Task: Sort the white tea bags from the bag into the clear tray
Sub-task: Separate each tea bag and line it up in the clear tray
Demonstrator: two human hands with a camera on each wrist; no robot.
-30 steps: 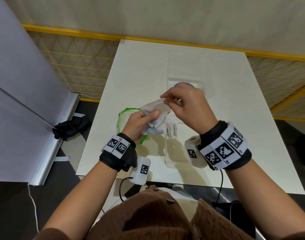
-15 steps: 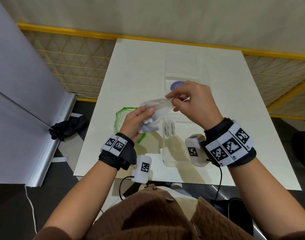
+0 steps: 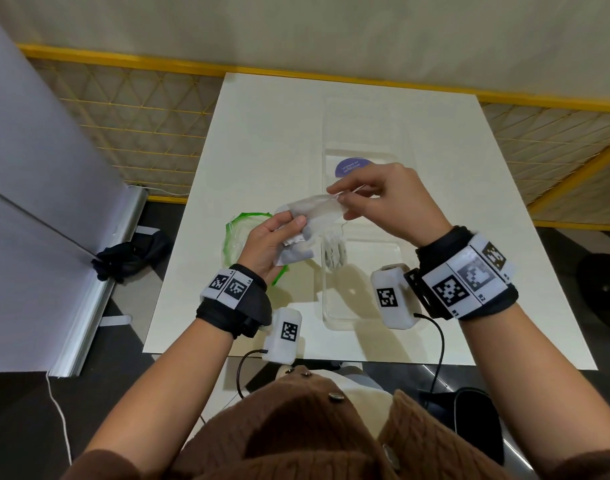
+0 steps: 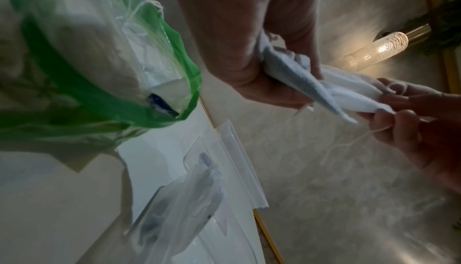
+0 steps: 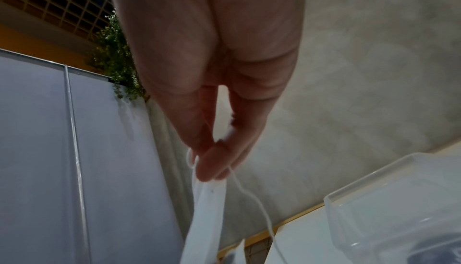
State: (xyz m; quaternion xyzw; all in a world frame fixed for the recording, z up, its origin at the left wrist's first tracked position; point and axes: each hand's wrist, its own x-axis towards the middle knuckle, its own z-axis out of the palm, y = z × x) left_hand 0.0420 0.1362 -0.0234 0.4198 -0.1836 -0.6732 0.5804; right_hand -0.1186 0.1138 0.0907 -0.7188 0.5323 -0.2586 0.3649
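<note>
Tea bags (image 3: 298, 244), white, several in a bunch: being held above the table (image 3: 262, 133) in the left hand (image 3: 267, 245), whose thumb and curled fingers are clamping the bunch so it stays put. One tea bag (image 3: 315, 211) is being drawn out sideways by the right hand (image 3: 383, 202), its thumb and fingertips pinching the bag's end together with its string (image 5: 249, 189), probably to free a single piece from tangled threads. Green-rimmed bag (image 3: 241, 237): lying open on the table just left of the left hand, apparently holding more stock. Clear tray (image 3: 395, 247): sitting on the table just right of the bunch, directly below the right hand, with some tea bags (image 3: 333, 252) already lying at its left edge. Purple label (image 3: 352, 166): showing at the tray's far end.
</note>
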